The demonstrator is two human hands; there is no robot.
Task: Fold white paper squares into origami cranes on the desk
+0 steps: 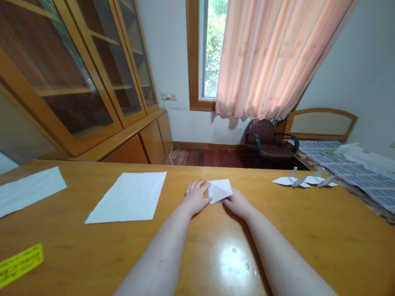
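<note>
A small folded white paper square [219, 190] lies on the wooden table [197, 246] just beyond my hands. My left hand [195, 197] rests at its left edge, fingers stretched flat on the table and thumb touching the paper. My right hand [237, 202] sits at the paper's lower right corner, its fingertips pinching that edge. Both forearms reach in from the bottom of the view.
A flat white sheet [128, 196] lies left of my hands, another sheet [29, 190] at the far left. A yellow label [20, 263] is stuck near the front left. Folded paper figures [304, 180] stand at the right. A chair [268, 139] and bed [354, 164] are beyond the table.
</note>
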